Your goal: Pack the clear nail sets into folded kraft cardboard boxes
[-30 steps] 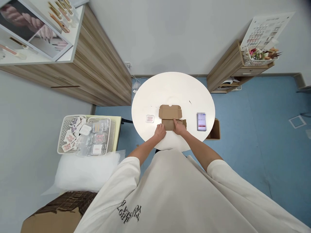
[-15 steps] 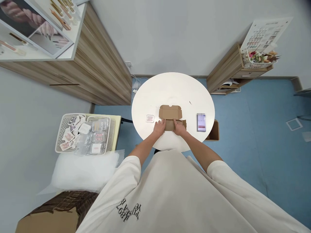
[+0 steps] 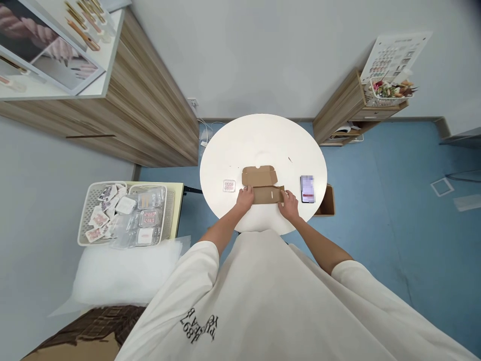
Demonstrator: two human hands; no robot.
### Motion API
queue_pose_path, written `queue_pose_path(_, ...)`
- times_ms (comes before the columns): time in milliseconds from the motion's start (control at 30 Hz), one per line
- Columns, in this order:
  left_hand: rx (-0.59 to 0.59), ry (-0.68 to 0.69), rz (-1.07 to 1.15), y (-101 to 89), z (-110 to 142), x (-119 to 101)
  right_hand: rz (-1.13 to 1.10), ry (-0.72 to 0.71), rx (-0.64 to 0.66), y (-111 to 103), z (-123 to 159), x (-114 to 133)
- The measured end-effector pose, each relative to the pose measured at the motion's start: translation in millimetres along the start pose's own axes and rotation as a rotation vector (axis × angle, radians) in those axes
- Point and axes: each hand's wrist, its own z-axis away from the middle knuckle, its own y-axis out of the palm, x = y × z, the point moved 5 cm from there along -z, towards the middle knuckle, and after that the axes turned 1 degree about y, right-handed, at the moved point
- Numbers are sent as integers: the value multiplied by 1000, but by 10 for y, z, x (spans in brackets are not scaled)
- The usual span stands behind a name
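A brown cardboard box lies near the front of the round white table, its lid raised on the far side. Around the left end of the box my left hand is closed, with its fingers over the edge. My right hand grips the right end, fingertips and thumb on the side flap. To the left lies a small clear plastic case with rows of pinkish pieces inside. Right of the box is a phone with a lit screen.
On a side stand at left, white baskets hold cards and several clear cases. Wrapping film is piled below them. A wooden cabinet stands back left, a small shelf back right, and an open carton on the floor.
My right hand has moved right, from the middle of the box's near part to its right end. My left hand stays at the left end. The view has shifted slightly.
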Motion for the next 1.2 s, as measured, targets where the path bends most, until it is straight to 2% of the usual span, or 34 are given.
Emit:
queue_pose_path(133, -6, 5, 26, -6, -6, 2, -9, 63, 102, 73, 20, -187)
queue_pose_path(367, 0, -20, 41, -13, -2, -7, -129, 80, 188, 104, -195, -59)
queue_pose_path(633, 3, -21, 13, 7, -15, -4, -138, 97, 185, 135, -388, 40)
queue_pose_path(967, -18, -13, 27, -7, 11, -2, -157, 20, 143, 133, -336, 101)
queue_pose_path(1200, -38, -3, -15, 1, -14, 2, -208, -58, 87, 54, -290, 242)
